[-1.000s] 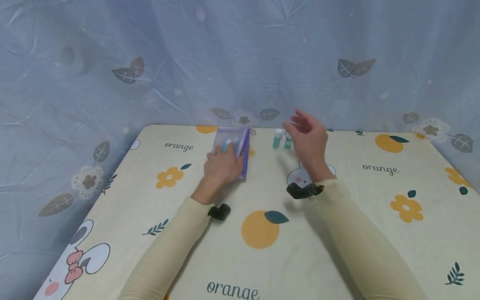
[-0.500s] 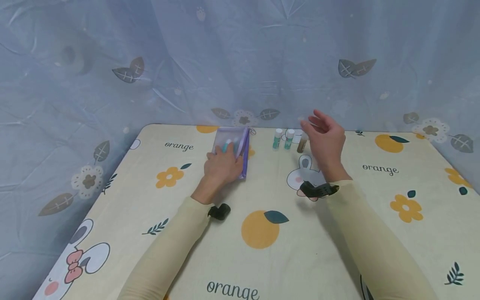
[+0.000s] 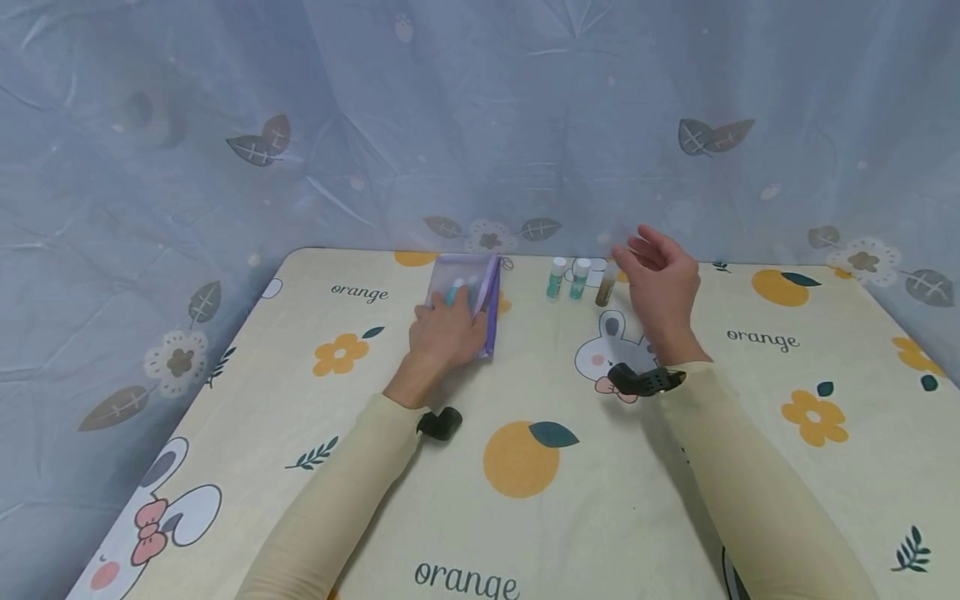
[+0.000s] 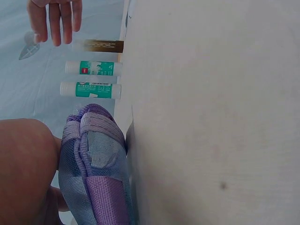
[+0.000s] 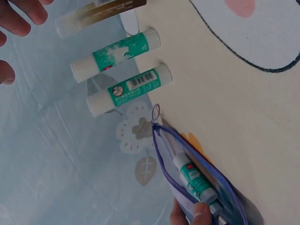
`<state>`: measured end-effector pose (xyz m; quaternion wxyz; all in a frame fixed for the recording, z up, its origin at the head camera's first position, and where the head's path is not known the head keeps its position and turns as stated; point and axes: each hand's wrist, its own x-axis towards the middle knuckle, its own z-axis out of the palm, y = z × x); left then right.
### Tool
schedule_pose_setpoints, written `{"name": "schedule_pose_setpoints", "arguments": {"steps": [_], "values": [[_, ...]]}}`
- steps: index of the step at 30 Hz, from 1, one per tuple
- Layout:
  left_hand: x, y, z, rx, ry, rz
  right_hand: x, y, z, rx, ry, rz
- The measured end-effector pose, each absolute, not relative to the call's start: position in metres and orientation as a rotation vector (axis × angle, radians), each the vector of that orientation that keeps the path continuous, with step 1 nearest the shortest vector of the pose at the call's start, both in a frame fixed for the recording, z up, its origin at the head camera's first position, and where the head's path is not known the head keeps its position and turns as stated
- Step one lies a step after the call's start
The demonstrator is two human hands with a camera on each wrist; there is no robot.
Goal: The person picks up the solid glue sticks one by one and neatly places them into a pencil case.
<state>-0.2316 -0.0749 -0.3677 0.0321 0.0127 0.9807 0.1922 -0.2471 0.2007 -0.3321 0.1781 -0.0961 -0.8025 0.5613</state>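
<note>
My left hand (image 3: 447, 332) grips the edge of a purple-trimmed mesh zip pouch (image 3: 486, 343); the right wrist view shows its thumb and a finger at the rim of the unzipped mouth. Inside that mouth lies a green-and-white glue stick (image 5: 194, 178), with another cylinder end partly hidden below it. Right of the pouch stand two green glue sticks (image 3: 556, 279) (image 3: 580, 279) with white caps, and a brown tube (image 3: 604, 287) with a clear cap. Just right of the brown tube, my right hand (image 3: 662, 283) hovers with relaxed fingers, holding nothing.
A pale tablecloth (image 3: 420, 508) with orange, flower and rabbit prints covers the table. Behind and at the left hangs a bluish curtain (image 3: 480, 125), close to the table's back edge and the upright sticks.
My right hand has moved right, away from the glue sticks, uncovering the brown tube, which now stands beside them. The left hand and the pouch have stayed in place.
</note>
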Motion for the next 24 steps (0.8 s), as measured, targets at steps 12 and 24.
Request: {"name": "schedule_pose_setpoints", "arguments": {"steps": [12, 24], "values": [[-0.231, -0.073, -0.366, 0.043, 3.016, 0.577, -0.254, 0.205, -0.348, -0.399, -2.302, 1.670], [-0.233, -0.074, -0.368, 0.040, 3.009, 0.570, -0.263, 0.205, -0.360, -0.434, -2.346, 1.682]]}}
